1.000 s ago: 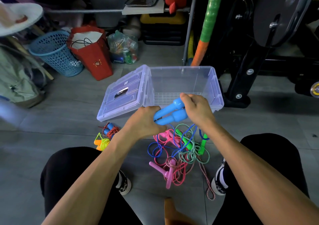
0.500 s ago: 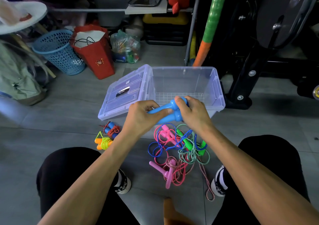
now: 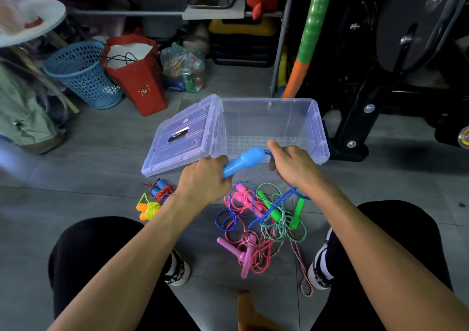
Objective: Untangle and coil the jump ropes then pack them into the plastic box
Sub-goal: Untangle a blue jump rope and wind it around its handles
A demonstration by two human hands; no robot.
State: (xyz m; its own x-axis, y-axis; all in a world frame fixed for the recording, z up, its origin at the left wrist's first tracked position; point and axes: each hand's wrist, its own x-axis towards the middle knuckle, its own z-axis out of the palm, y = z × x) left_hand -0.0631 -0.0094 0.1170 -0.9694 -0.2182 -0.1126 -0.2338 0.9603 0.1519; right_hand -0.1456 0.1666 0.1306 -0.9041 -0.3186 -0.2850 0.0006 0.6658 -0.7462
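We have the light-blue plastic jump-rope handles (image 3: 242, 162) at the centre of the frame, just in front of the near wall of the clear plastic box (image 3: 318, 127). Our left hand (image 3: 203, 178) grips their lower end with curled fingers. Our right hand (image 3: 291, 164) has its forefinger stretched toward the box, while the thin dark-blue cord (image 3: 281, 200) runs from the handle top under this hand — we cannot tell how firmly the hidden fingers pinch it.

Below, toward lower centre, that cord drops into the tangled heap of ropes (image 3: 264, 226) on the grey tiled floor (image 3: 101, 153), threaded among pink handles (image 3: 241, 257), green handles (image 3: 297, 212) and a teal braided rope (image 3: 281, 226).

The risk, as we judge it, lies there: if we pull upward while the blue loops are caught under the braided rope, we may cinch a knot tighter or drag the whole heap along. A loose right-hand hold could also let the wound turns slip off the handles.

At left centre, two coiled ropes — a red-and-blue bundle (image 3: 161, 190) and an orange-and-yellow bundle (image 3: 148, 209) — lie on the floor, not yet boxed, beside the translucent lid (image 3: 182, 138) leaning against the box; a careless sweep could knock it.
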